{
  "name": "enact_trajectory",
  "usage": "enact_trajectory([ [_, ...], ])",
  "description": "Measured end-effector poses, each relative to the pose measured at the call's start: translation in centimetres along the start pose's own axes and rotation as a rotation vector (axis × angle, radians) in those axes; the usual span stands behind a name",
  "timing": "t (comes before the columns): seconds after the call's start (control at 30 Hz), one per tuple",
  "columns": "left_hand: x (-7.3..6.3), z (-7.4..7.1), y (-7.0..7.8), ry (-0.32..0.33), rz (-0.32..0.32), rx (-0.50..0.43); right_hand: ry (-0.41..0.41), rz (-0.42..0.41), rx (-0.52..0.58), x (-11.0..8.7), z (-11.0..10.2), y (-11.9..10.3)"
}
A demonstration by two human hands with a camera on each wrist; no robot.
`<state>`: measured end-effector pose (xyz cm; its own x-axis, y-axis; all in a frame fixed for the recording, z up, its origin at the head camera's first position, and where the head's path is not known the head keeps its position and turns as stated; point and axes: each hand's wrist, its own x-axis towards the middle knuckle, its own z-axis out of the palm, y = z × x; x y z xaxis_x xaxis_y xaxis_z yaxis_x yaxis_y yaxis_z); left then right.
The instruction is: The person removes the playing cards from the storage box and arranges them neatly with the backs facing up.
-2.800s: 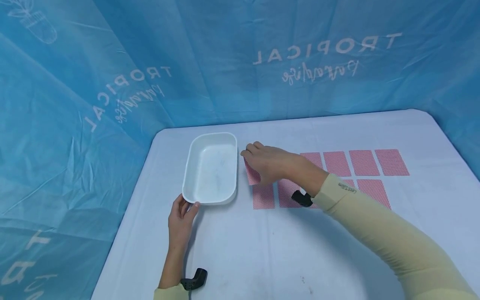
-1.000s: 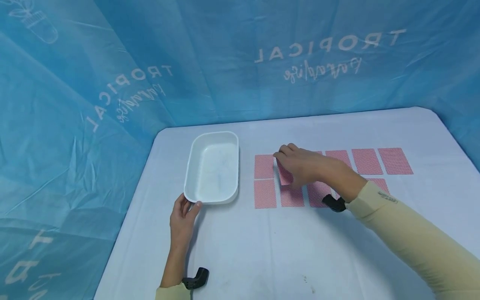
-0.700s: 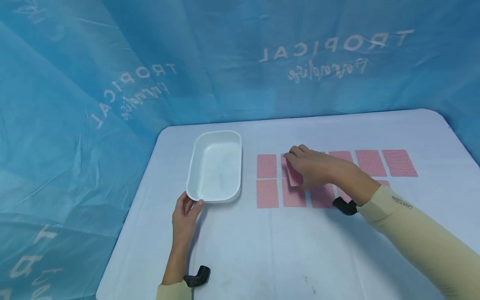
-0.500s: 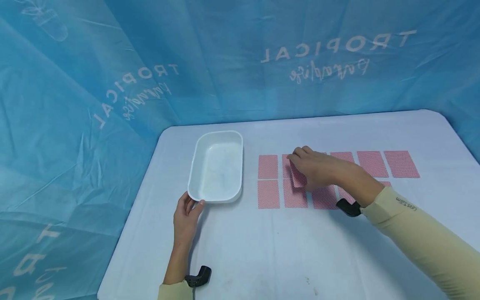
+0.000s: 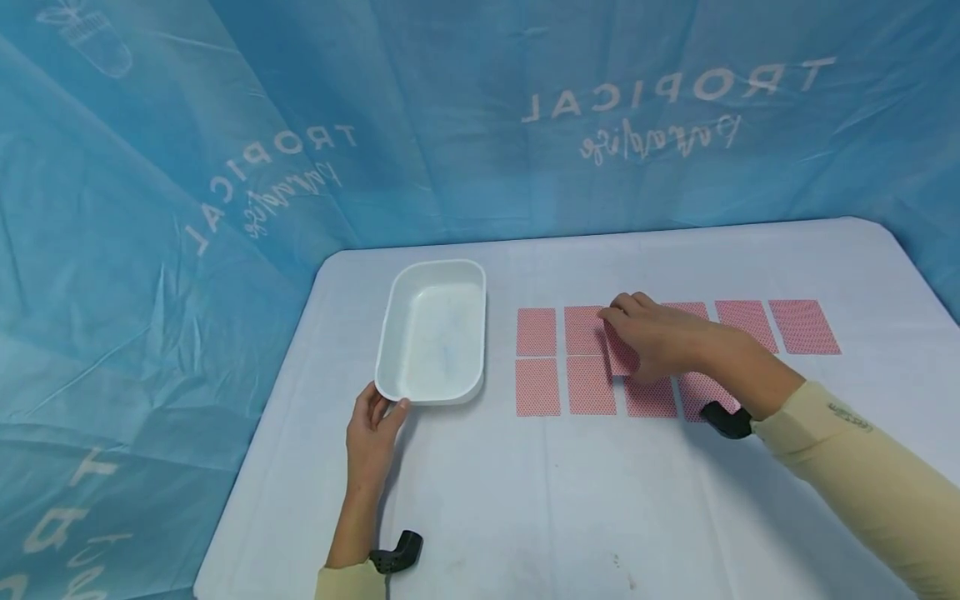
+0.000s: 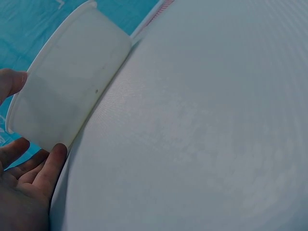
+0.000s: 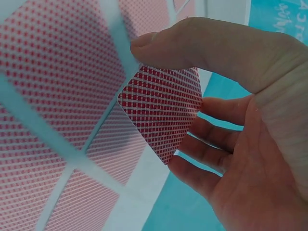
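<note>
My right hand [image 5: 660, 340] holds a playing card [image 7: 161, 113] with a red patterned back, tilted above the table between thumb and fingers. Face-down playing cards lie around it in two rows; two of them [image 5: 536, 332] are in full view at the left end of the back row. The arm hides part of the front row. My left hand [image 5: 370, 437] grips the near left corner of a white plastic tub [image 5: 480, 333], its thumb on the near rim. In the left wrist view the other fingers touch the tub's lower side.
A white cloth covers the table [image 5: 480, 500]. Blue printed curtains [image 5: 450, 125] hang behind it and along the left. Black wrist cameras sit on both wrists [image 5: 397, 552]. More red cards [image 5: 805, 327] lie toward the right of the back row.
The right hand has moved rightward along the back row. Two cards now lie at that row's left end, where it was earlier. The left hand and the tub stay in place.
</note>
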<state>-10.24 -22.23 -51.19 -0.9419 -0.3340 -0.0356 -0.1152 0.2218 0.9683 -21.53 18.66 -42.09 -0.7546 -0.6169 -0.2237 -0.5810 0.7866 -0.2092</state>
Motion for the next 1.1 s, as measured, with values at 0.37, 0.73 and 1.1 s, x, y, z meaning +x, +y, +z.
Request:
enact_trajectory([
  [0.37, -0.2, -0.1, -0.1, 0.002, 0.009, 0.011, 0.002, 0.018, 0.025, -0.9, 0.9, 0.8],
  [0.73, -0.1, -0.1, -0.3, -0.010, 0.029, -0.007, 0.003, 0.051, 0.054, -1.9, 0.8, 1.2],
  [1.1, -0.1, 0.1, 0.1, -0.010, -0.002, -0.014, 0.024, 0.048, 0.075, -3.3, 1.2, 2.4],
])
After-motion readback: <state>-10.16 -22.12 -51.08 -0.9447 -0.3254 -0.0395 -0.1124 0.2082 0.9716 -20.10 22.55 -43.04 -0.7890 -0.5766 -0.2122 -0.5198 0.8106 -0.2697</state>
